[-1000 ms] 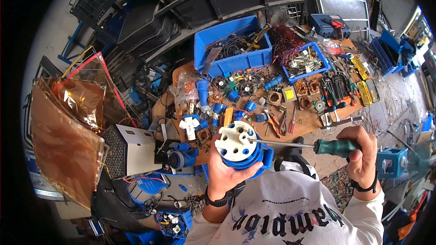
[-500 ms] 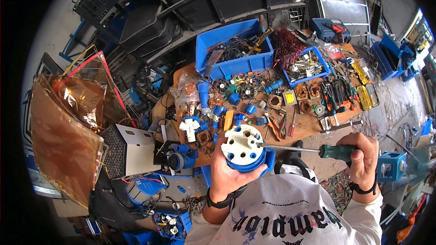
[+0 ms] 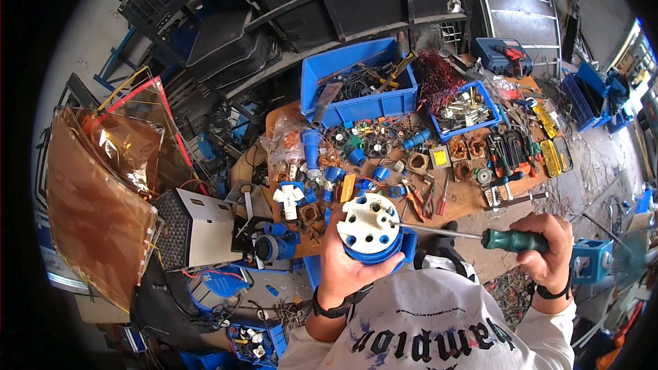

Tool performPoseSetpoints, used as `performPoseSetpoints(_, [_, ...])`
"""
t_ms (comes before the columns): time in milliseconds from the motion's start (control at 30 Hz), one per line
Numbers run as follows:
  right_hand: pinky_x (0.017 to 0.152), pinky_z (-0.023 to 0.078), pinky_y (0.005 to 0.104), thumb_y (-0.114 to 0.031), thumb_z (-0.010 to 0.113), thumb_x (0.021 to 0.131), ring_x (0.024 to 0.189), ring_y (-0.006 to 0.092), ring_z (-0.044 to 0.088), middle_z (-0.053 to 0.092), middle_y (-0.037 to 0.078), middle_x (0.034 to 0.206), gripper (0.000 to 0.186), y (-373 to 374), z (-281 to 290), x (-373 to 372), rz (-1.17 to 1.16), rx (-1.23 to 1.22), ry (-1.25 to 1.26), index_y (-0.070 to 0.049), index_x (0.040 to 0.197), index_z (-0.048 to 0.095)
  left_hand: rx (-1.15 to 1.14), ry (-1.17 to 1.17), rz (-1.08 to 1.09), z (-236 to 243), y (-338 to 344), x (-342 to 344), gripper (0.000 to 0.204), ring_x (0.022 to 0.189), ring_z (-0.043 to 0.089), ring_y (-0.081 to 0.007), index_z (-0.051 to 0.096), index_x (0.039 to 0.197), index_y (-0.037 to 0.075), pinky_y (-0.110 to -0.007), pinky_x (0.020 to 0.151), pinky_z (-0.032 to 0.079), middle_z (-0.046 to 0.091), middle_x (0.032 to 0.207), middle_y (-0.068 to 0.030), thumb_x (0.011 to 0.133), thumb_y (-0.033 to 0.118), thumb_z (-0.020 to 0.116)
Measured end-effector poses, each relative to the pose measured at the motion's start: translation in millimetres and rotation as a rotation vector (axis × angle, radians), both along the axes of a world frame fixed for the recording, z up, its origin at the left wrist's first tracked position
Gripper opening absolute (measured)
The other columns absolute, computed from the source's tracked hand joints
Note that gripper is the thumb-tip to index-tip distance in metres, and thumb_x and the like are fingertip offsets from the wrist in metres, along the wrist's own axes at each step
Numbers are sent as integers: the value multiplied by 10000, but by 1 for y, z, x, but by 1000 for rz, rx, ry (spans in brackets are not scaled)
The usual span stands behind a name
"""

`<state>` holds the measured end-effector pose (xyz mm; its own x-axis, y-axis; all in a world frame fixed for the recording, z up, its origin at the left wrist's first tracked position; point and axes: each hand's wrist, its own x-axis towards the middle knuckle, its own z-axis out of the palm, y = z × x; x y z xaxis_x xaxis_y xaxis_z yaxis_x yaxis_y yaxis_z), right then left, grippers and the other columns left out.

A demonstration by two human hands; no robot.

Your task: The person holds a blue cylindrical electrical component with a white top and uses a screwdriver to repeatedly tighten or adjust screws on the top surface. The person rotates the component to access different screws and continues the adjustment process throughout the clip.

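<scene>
My left hand (image 3: 339,270) grips a blue round connector body (image 3: 382,253) from the left and below, with the thumb across its lower front. The connector's white round insert (image 3: 363,226) faces up and shows several holes. In my right hand (image 3: 545,257) is the green handle of a screwdriver (image 3: 507,238); its long metal shaft (image 3: 442,231) lies almost level, and the tip meets the insert at its right side near a raised post. Whether the tip sits in a screw is too small to tell.
Beyond my hands, a wooden table (image 3: 473,202) bears scattered fittings, pliers (image 3: 415,199), hand tools, a large blue crate (image 3: 356,106), a smaller tray (image 3: 466,127) and a drill case (image 3: 490,55). Amber sheets (image 3: 89,219) and a boxy unit (image 3: 212,226) stand left; a teal stand (image 3: 593,260) is right.
My hands, the connector and the screwdriver sit slightly lower in view, as does much of the background. My right fingers have shifted on the handle; the tip stays at the white insert.
</scene>
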<state>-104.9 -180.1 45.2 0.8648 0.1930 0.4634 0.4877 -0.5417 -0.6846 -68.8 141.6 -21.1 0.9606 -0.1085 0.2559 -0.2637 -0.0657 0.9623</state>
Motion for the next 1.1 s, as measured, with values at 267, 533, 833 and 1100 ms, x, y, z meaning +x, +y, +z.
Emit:
performPoseSetpoints(267, [558, 437, 285, -568, 723, 882, 598, 164, 576, 601, 69, 744, 570, 3, -1, -1, 4, 150, 244, -21, 979, 598, -40, 30, 7, 1, 0, -2, 825, 1095, 645, -230, 542, 1291, -26, -353, 959, 511, 637, 1193, -132, 642, 261, 964])
performPoseSetpoints(533, [648, 453, 279, -134, 900, 721, 746, 172, 549, 546, 87, 904, 471, 13, -6, 4, 84, 264, 123, -54, 991, 523, 0, 2, -6, 2, 2, -3, 822, 1094, 645, -227, 544, 1288, -24, -352, 965, 511, 632, 1214, -134, 638, 252, 964])
performPoseSetpoints(833, [593, 547, 339, -357, 829, 830, 673, 258, 701, 703, 112, 890, 411, 3, 5, -1, 61, -80, -13, -18, 970, 644, -23, 21, -21, 3, 1, -6, 844, 1097, 649, -212, 521, 1306, -7, -346, 962, 518, 633, 1221, -122, 630, 228, 968])
performPoseSetpoints(1100, [621, 525, 330, -194, 871, 780, 747, 263, 660, 640, 134, 909, 403, 10, 4, -3, 55, 23, 0, -23, 1018, 594, -31, 28, -29, -1, -1, -11, 867, 1103, 646, -218, 508, 1320, -15, -347, 970, 515, 632, 1224, -129, 629, 228, 971])
